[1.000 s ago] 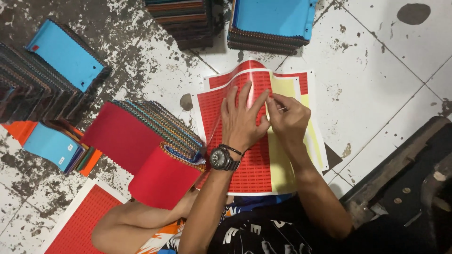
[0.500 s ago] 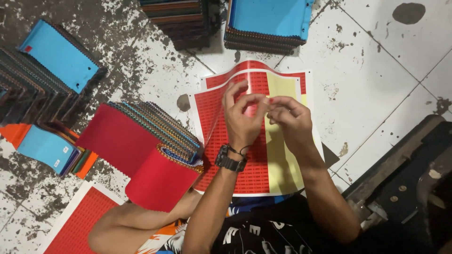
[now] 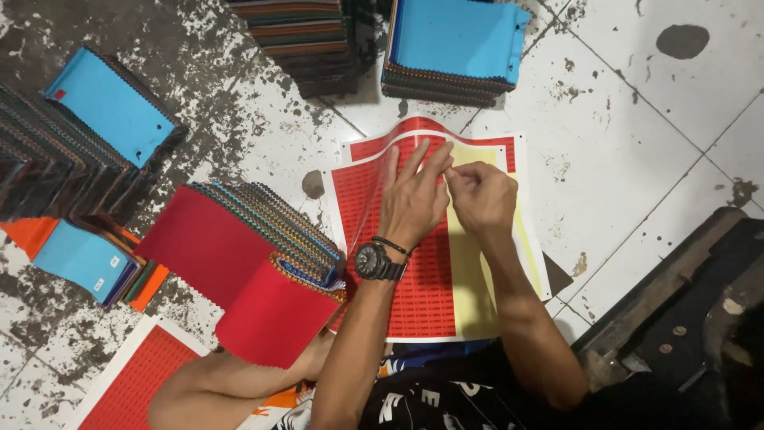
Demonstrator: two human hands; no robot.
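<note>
Left hand flat, fingers spread on red-and-yellow paper sticker sheet lying on white tiled floor. Right hand pinching a sticker at fingertips. Bare tiles rightward; six fabric swatch stacks crowding left and top edges.

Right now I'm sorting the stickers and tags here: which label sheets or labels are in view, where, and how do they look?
Label sheet: on the floor under both hands, red rows, bare yellow backing at right.
Second sheet: bottom left corner, red with white border.
Small red label: on the blue swatch at upper left.
Two small white tags: on the blue swatch at left.
</note>
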